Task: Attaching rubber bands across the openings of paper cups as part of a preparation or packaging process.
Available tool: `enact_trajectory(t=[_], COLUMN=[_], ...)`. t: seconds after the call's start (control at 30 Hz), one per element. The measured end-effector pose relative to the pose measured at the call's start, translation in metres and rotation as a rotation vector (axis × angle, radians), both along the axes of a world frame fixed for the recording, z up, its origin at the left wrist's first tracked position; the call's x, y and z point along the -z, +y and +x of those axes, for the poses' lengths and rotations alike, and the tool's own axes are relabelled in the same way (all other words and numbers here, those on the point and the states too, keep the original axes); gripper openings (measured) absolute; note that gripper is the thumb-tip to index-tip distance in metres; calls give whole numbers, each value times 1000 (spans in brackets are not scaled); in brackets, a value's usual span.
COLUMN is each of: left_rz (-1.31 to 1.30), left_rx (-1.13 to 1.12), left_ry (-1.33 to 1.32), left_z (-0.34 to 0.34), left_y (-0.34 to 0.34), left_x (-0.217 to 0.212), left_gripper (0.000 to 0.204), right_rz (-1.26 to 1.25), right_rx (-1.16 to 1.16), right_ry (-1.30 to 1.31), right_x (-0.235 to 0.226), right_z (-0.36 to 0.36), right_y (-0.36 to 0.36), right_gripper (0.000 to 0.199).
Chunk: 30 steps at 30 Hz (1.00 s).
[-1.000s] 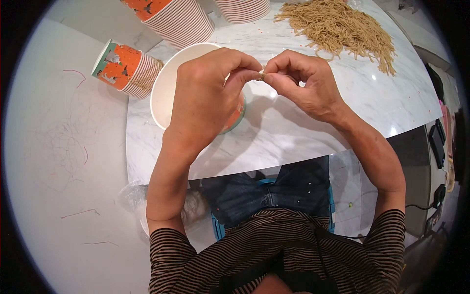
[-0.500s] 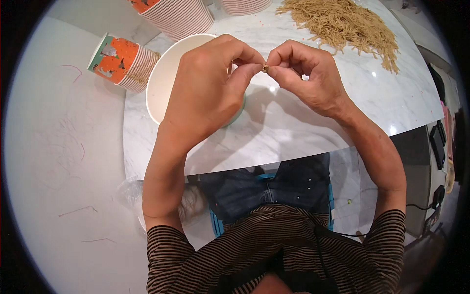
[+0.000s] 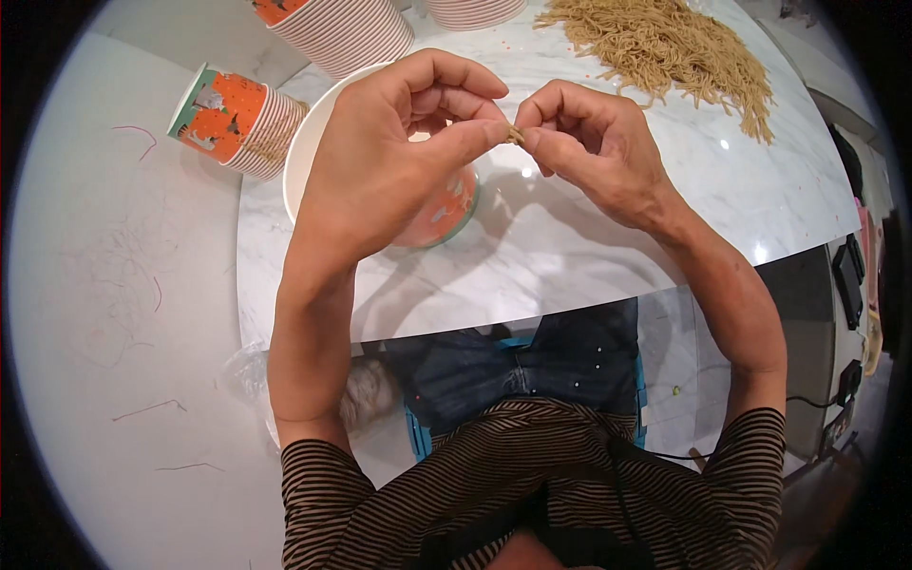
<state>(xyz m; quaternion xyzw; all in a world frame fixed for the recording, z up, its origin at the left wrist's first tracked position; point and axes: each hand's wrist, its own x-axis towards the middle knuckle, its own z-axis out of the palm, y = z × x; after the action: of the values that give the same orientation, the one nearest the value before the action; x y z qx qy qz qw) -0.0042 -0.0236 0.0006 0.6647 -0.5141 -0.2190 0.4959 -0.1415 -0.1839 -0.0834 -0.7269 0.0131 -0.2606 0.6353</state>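
Between my two hands is a short twist of tan yarn (image 3: 515, 136), tiny and partly hidden by fingertips. My left hand (image 3: 375, 161) pinches it between thumb and finger, with the other fingers loosely curled above. From the other side, the thumb and forefinger of my right hand (image 3: 608, 161) grip its end. Beneath my left hand a large white-lined paper tub (image 3: 302, 157) lies tilted, its orange and green outside showing by my wrist. A heap of tan yarn strands (image 3: 674, 57) lies at the far right of the table.
Nested paper cups (image 3: 233, 119) in orange and green lie at the left, against the white wall (image 3: 114, 285). Taller stacked tubs (image 3: 342, 36) and another stack (image 3: 475, 11) stand at the back. The marbled table (image 3: 570, 256) has a curved front edge above my lap.
My left hand has rolled and its fingers have lifted and spread from the thumb, uncovering more of the tub. My right-hand fingers have shifted slightly; the twist stays between both hands.
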Motion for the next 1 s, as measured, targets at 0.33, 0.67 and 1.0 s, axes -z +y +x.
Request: enact_trajectory(t=[0.33, 0.67, 1.0], left_rz=[57, 34, -22], left_rx=[25, -32, -10], left_ry=[105, 74, -169], left_z=[2, 5, -2], left_y=[-1, -2, 3], left_x=[-5, -2, 1], left_gripper=[32, 30, 30], right_rz=[31, -86, -111], right_rx=[16, 39, 66], right_ry=[-139, -74, -106], right_x=[3, 4, 3], right_z=[3, 2, 1], right_y=[2, 2, 1], right_gripper=[13, 13, 15])
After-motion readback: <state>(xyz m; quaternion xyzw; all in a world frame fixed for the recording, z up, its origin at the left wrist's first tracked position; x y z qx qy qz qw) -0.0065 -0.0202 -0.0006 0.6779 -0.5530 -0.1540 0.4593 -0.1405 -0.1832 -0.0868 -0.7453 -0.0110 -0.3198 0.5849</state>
